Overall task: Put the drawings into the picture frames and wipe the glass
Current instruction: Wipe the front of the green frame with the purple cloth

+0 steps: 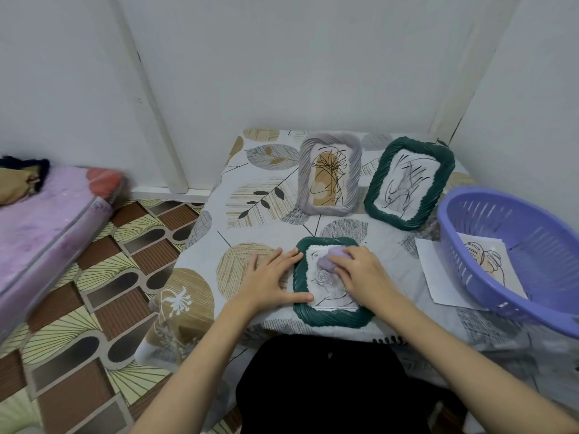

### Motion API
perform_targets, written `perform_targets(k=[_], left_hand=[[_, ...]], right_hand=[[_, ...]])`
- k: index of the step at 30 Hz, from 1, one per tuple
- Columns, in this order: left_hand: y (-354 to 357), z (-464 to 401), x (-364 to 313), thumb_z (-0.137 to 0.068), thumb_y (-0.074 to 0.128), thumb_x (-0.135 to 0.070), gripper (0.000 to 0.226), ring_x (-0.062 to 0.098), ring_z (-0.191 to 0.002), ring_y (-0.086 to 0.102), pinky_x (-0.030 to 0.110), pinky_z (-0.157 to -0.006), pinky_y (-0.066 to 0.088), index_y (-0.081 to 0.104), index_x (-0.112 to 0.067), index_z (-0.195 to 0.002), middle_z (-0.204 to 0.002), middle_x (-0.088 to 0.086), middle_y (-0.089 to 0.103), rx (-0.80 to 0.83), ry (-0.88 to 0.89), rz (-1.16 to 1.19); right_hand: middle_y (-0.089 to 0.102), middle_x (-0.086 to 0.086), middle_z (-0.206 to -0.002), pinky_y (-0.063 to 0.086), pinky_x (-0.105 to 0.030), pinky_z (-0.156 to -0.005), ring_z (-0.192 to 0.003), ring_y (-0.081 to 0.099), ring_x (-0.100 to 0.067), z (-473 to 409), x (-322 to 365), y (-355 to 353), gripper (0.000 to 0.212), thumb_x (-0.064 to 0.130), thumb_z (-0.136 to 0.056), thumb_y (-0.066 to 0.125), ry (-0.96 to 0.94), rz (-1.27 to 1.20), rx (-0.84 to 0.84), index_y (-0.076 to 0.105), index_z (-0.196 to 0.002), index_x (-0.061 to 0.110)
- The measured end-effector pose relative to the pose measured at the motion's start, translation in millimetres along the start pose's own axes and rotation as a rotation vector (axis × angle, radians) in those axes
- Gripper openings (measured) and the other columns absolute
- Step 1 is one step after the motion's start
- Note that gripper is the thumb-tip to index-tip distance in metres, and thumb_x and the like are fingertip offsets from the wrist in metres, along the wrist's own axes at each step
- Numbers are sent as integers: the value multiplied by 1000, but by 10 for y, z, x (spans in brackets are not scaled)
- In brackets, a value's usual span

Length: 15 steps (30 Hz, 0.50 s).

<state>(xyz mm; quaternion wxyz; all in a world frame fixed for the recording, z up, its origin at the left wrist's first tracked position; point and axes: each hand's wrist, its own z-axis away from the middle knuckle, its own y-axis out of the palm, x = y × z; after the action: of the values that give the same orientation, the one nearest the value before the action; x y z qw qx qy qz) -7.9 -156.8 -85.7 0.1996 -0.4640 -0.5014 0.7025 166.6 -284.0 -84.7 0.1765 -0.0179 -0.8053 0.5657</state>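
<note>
A green picture frame is lying flat near the front edge of the table, which is wearing a leaf-patterned cloth, and a line drawing is showing behind its glass. The right hand is lying over the upper right part of that glass, its fingers curling round a lilac cloth and pressing it against the surface. The left hand is lying flat on the table just beside the frame, fingers straight and spread, holding nothing; its fingertips and thumb are touching the frame's left edge. Two more frames are standing tilted back toward the rear of the table: a grey frame holding a tan and black drawing, and, to its right, a second green frame holding a black scribble drawing. A purple basket is sitting at the right side of the table, partly covering a loose sheet bearing a line drawing that is showing through the basket's slots. A pink mattress is lying on the patterned floor to the left, well apart from the table.
</note>
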Motion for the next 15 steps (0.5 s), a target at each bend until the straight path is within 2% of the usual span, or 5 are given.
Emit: perform_targets(k=[3, 6, 8, 11, 15], left_hand=[[-6, 3, -12, -48, 35, -87, 105, 3, -144, 7, 49, -117, -5, 22, -43, -141, -151, -27, 15, -4, 5, 5], [-3, 3, -10, -48, 35, -87, 104, 3, -144, 7, 49, -117, -5, 21, -43, -141, -152, -26, 16, -6, 4, 3], [5, 4, -1, -47, 35, -87, 105, 4, -144, 8, 49, -118, -5, 21, -44, -141, -152, -26, 16, -7, 5, 5], [10, 4, 8, -47, 35, -87, 105, 3, -144, 8, 49, -118, -5, 22, -43, -141, -151, -27, 16, -12, 6, 13], [4, 0, 8, -47, 35, -87, 105, 3, -144, 7, 48, -117, -6, 22, -42, -141, -152, -26, 16, -6, 8, 19]], right_hand=[[58, -18, -98, 43, -40, -82, -94, 50, -33, -232, 186, 83, 19, 16, -87, 58, 160, -15, -25, 70, -100, 9], [58, -17, -83, 51, -40, -68, -78, 54, -34, -306, 364, 231, 5, 13, -79, 68, 170, -32, -91, 72, -80, 11], [59, -13, -77, 52, -35, -61, -69, 55, -31, -180, 384, 238, 13, 18, -80, 61, 64, -27, -123, 71, -73, 11], [59, -11, -79, 50, -36, -62, -71, 55, -30, 10, 254, 135, 15, 19, -81, 58, -5, -21, -94, 68, -76, 9], [53, -11, -90, 41, -35, -73, -87, 47, -28, -192, 97, 121, 8, 12, -85, 61, 159, 59, -43, 68, -89, 10]])
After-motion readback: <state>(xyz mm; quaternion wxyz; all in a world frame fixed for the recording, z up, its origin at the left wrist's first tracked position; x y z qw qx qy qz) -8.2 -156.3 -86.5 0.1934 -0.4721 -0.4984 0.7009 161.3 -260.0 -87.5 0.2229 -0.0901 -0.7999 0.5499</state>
